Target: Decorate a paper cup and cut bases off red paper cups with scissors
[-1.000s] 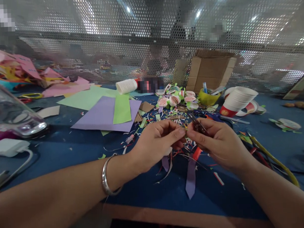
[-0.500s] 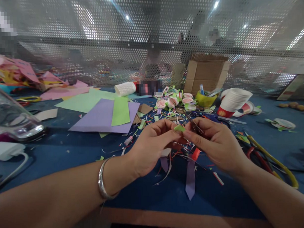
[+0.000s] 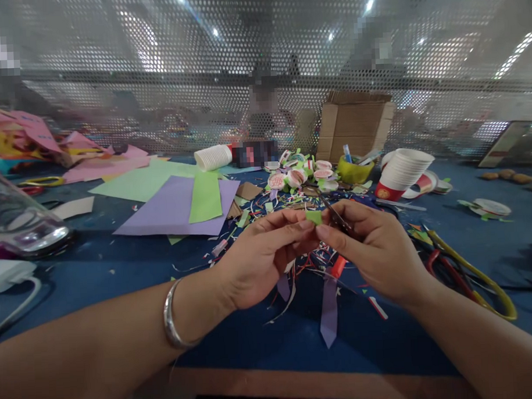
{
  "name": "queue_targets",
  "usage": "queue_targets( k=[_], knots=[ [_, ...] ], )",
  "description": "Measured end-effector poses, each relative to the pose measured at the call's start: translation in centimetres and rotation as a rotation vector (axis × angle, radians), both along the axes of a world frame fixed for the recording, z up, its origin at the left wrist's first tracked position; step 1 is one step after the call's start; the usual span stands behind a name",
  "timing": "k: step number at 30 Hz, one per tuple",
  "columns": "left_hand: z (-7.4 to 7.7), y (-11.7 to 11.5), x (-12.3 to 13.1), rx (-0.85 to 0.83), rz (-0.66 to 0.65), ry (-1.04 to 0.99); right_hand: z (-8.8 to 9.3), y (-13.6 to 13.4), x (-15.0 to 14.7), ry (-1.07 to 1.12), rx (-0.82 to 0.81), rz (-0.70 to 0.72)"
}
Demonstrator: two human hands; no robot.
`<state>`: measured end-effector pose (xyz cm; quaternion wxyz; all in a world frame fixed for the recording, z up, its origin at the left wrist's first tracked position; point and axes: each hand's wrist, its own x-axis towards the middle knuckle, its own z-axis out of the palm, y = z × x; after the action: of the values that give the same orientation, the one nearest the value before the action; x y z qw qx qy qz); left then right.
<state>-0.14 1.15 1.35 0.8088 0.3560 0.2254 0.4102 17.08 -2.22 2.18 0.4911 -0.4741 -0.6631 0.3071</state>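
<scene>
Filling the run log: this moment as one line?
left hand: pinching green paper piece; right hand: holding dark metal tool beside it; purple strip: on blue table

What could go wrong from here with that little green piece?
The small green piece is held where the left grip and right grip meet, so it could slip and get lost among the scraps, some also green.

The dark tool, apparently scissors, sits in the right grip close to the left grip, so a careless turn might nick it.
</scene>
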Motion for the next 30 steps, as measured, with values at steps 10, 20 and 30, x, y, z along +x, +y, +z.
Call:
queue_targets(
  k=[10,20,30],
  knots=[
    [1.7,1.8,-1.5,-0.114,-0.108,0.081,-0.4,0.2,0.9,0.105,-0.102,0.086],
    [2.2,2.8,-2.2,-0.104,-0.145,0.103,-0.1,-0.2,1.0,0.182,-0.235,0.274],
    [2.1,3.5,-2.8,-0.034,-0.18,0.127,0.3,-0.4,0.8,0.297,-0.384,0.347]
  ],
)
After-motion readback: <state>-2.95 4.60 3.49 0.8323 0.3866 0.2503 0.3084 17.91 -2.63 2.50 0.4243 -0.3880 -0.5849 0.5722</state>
